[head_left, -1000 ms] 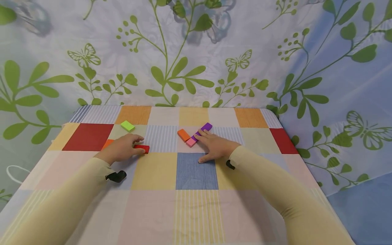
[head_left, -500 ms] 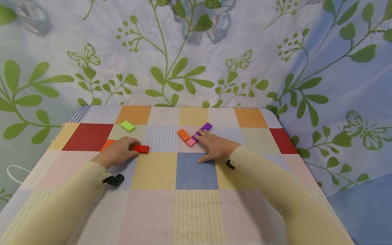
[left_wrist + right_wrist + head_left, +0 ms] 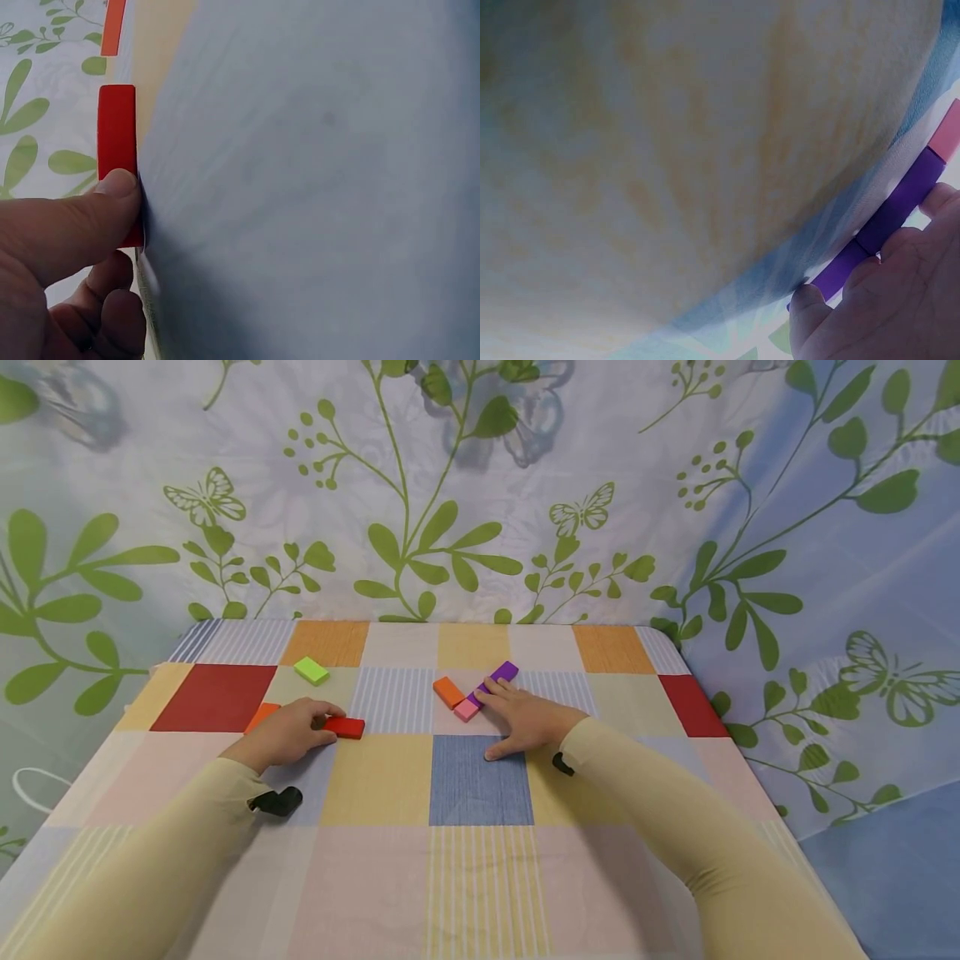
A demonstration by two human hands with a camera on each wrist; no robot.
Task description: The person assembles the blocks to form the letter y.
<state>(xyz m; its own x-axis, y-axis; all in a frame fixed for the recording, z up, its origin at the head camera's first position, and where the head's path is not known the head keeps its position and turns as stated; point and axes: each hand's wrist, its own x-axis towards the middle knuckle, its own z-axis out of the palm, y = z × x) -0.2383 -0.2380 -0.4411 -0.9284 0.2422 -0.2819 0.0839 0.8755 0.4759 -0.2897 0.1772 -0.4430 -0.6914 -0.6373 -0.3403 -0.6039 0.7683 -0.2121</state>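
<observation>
Clock per head view, 12 = far edge. We see the left hand pinching the red block by its 9 o'clock end, opening only block-wide; block sits around 10 on the desk, long axis 9–3. Right hand is spread, fingertips touching two purple blocks. These line up end to end with the pink block, row axis 2–8, pink at 8. Orange block just beside pink, axis 10–4. Green block: 1 o'clock from our left hand.
</observation>
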